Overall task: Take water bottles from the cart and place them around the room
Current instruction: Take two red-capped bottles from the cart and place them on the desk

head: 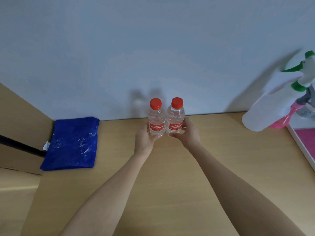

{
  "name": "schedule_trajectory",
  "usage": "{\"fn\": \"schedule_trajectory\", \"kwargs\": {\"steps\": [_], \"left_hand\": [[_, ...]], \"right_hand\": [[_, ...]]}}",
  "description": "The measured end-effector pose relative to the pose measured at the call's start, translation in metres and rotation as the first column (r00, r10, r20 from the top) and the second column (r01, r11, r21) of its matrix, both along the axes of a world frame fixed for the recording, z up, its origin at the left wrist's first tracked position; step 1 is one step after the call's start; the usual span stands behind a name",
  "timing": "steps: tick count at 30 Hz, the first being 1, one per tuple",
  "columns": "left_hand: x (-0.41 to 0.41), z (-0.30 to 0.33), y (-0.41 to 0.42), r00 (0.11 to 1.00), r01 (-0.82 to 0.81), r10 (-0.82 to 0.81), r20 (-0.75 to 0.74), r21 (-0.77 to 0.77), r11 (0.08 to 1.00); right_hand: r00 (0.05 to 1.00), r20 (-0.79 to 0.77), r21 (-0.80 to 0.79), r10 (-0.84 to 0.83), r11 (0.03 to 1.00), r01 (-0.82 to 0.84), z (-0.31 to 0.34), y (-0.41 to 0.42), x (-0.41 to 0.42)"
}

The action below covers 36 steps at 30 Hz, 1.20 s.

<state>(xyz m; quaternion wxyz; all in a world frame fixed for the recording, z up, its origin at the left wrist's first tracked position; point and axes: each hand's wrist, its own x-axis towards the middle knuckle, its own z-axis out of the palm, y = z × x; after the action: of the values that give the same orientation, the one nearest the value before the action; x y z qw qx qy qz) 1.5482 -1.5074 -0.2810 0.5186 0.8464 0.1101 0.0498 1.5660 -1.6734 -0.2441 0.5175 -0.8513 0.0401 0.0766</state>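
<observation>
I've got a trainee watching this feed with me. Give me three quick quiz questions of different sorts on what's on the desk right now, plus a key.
1. True or false: each hand grips one water bottle.
2. What lies folded at the desk's left end? A) blue cloth B) green sponge C) paper towel
3. Fill in: both bottle caps are ____.

Key:
1. True: the left hand grips the left bottle and the right hand grips the right bottle, both upright, side by side near the wall.
2. A, the blue cloth on the desk.
3. Red.
</observation>
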Motion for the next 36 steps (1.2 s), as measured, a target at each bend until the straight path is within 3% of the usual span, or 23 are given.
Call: {"fn": "schedule_trajectory", "kwargs": {"steps": [11, 26, 36], "left_hand": [[0.019, 0.01, 0.005, 1.0, -0.003, 0.003, 0.004, 0.051, 0.999], [0.036, 0.009, 0.019, 0.999, 0.01, -0.011, -0.034, -0.027, 1.0], [0.035, 0.007, 0.018, 1.0, 0.022, -0.023, 0.015, 0.01, 1.0]], "right_hand": [[0.997, 0.04, 0.023, -0.065, 0.998, 0.064, -0.008, 0.013, 0.017], [0.997, 0.031, 0.008, -0.064, 0.998, 0.064, -0.009, 0.021, 0.035], [0.998, 0.011, 0.028, -0.066, 0.997, 0.065, -0.011, 0.021, 0.038]]}}
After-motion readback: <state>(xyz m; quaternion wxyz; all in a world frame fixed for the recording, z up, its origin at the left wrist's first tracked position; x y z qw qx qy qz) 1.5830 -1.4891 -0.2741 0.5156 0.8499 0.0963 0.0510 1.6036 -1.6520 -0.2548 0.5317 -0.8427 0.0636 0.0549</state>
